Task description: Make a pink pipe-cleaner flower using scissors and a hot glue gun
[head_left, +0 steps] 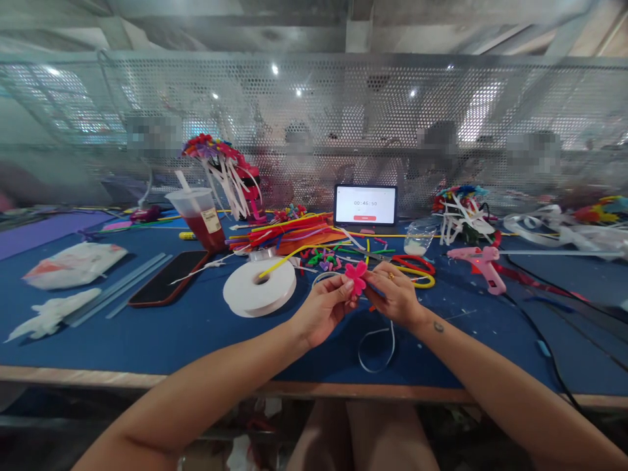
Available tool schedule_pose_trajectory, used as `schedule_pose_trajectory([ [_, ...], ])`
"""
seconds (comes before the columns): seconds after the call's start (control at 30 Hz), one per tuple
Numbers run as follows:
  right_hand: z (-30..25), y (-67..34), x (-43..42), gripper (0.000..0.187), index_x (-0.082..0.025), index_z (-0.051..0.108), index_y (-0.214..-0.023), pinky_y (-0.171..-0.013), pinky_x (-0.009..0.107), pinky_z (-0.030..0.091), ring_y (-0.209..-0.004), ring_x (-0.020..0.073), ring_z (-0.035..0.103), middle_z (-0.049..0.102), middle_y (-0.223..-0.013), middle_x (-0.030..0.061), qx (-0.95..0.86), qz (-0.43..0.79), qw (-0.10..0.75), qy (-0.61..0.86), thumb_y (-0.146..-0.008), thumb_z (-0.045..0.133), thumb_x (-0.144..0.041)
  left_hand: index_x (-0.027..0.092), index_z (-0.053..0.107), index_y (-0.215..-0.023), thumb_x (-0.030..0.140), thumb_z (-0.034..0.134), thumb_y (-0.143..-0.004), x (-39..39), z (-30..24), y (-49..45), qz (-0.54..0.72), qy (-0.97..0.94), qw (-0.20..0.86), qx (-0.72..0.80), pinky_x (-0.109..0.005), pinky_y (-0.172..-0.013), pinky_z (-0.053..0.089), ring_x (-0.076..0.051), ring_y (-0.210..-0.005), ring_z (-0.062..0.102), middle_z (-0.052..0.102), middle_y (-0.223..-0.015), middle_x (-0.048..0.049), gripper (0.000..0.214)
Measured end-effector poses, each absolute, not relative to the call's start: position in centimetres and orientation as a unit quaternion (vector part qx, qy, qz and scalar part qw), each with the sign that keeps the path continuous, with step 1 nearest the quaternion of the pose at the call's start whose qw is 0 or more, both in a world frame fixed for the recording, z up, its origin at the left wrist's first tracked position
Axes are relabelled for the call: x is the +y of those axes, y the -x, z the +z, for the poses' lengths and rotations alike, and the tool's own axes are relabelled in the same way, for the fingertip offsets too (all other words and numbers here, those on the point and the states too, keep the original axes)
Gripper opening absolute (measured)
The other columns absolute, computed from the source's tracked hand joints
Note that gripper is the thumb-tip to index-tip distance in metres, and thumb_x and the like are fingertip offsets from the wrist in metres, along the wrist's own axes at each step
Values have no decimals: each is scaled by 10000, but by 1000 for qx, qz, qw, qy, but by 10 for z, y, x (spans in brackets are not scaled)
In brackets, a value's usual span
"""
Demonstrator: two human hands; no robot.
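Note:
A pink fuzzy flower [356, 277], seemingly of bent pipe cleaner, is held up above the table. Thumb and fingers of my left hand [328, 306] pinch it from the left. My right hand [394, 294] is closed at its right edge, fingertips against the petals. Below the hands hangs a loop of thin white ribbon [360, 356]; its upper end is hidden by my fingers. Just behind my right hand lie scissors with red and yellow handles [422, 282]. A white ribbon spool [255, 291] lies left of my left hand, with a yellow pipe cleaner across it.
Pipe cleaners [289, 232] and small twisted pieces [324, 259] lie behind the hands. A tablet [366, 204] shows a timer. At right rests a pink glue gun [483, 265] with its cord. A drink cup [201, 219] and phone [169, 279] are at left.

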State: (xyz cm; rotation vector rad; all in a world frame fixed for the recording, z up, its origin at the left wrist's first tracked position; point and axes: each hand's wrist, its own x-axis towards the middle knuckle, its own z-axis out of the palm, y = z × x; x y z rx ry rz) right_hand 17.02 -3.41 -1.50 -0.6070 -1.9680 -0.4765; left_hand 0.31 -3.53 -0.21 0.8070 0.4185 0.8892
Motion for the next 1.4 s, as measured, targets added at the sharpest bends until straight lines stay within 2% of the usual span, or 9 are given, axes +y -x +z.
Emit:
schedule_pose_trajectory([
  [0.27,-9,-171,-36,335,-214,532,-1198,-613,272,458,-657,157,490,577,-686,17,-822,-168,480,256,-876,475,-140,81,634,-677,213,804,-598,-35,0,-3,403,-391,805,191,-151,-504,391,-46,-546,481,546,-601,1,229],
  [0.47,-5,-174,-36,198,-193,582,-918,-554,251,409,-628,154,483,512,-622,13,-829,-110,462,297,-921,385,-210,93,623,-719,202,794,-614,-37,2,-2,394,-404,802,197,-160,-498,384,-50,-546,475,541,-597,3,229],
  [0.57,-4,-174,-36,198,-193,539,-847,-545,248,394,-608,147,477,517,-647,17,-822,-96,463,318,-930,369,-253,126,590,-762,203,794,-615,-37,2,-2,409,-414,788,201,-162,-498,392,-54,-534,496,555,-606,19,263],
  [0.8,-7,-171,-36,297,-200,512,-842,-604,269,417,-668,165,532,576,-726,47,-821,-36,455,345,-951,297,-372,156,485,-691,247,808,-595,-36,4,-4,443,-440,750,218,-167,-509,393,-62,-516,510,562,-571,37,349],
  [0.93,-2,-172,-37,389,-197,485,-732,-567,264,392,-609,153,521,578,-664,42,-815,25,438,379,-952,266,-431,168,555,-711,362,766,-637,-33,10,4,479,-567,625,242,-203,-531,407,-98,-553,529,580,-612,14,296],
  [1.03,3,-172,-39,412,-193,487,-701,-560,247,382,-569,128,519,588,-627,17,-811,100,424,391,-955,274,-437,194,680,-752,258,834,-525,-27,13,15,505,-704,424,263,-233,-656,437,-154,-719,560,651,-766,-40,282],
  [1.1,6,-171,-40,421,-189,495,-702,-562,237,385,-557,116,523,597,-616,4,-810,149,413,388,-956,275,-443,225,719,-788,206,837,-507,-23,12,21,518,-727,360,272,-270,-795,437,-206,-861,576,678,-854,-68,306],
  [1.27,5,-167,-41,423,-179,505,-742,-503,215,350,-539,102,499,595,-589,-9,-795,267,395,376,-939,302,-494,240,737,-781,175,763,-626,-19,4,26,489,-746,365,267,-283,-895,415,-208,-921,596,680,-858,-88,170],
  [1.4,3,-165,-39,411,-178,492,-785,-430,214,277,-439,78,390,590,-558,-15,-736,406,410,354,-897,366,-553,240,737,-836,160,744,-650,-21,5,27,487,-754,361,253,-303,-910,420,-223,-964,594,678,-878,-95,203],
])
